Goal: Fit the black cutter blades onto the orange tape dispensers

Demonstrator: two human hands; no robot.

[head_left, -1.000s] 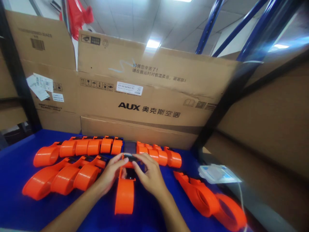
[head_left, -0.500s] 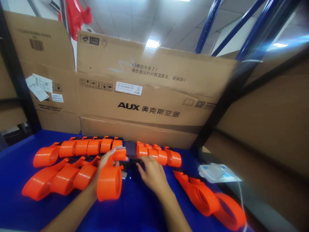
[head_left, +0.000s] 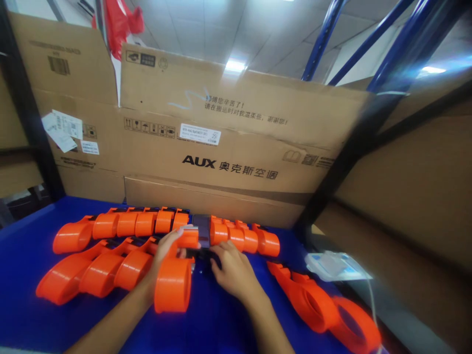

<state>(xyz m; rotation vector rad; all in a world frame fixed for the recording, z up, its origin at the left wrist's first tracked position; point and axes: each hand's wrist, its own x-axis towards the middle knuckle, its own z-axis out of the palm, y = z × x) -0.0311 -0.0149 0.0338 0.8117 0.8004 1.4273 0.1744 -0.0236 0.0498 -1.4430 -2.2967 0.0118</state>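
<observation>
My left hand [head_left: 170, 248] is wrapped round an orange plastic tape dispenser [head_left: 172, 285], whose wide ring hangs toward me. A thin metallic edge shows at its upper end. Close on the right, my right hand [head_left: 231, 268] has its fingers bent and pinched on a small black part [head_left: 202, 253] at the dispenser's side. The fingers partly hide this part, and I cannot tell whether it is joined to the dispenser. A dark box-shaped block [head_left: 201, 228] stands just behind both hands.
Several matching dispensers stand in a back row [head_left: 127, 223] and a front-left row [head_left: 98, 273]. More orange pieces [head_left: 313, 305] lie at the right, beside a clear plastic package [head_left: 337, 265] with a white cord. Behind the blue table [head_left: 22, 255] rises a cardboard wall [head_left: 236, 118].
The held dispenser has shifted slightly right and turned a little, nearer my right hand. My right hand stays pinched at the black part. The whole view has shifted slightly.
</observation>
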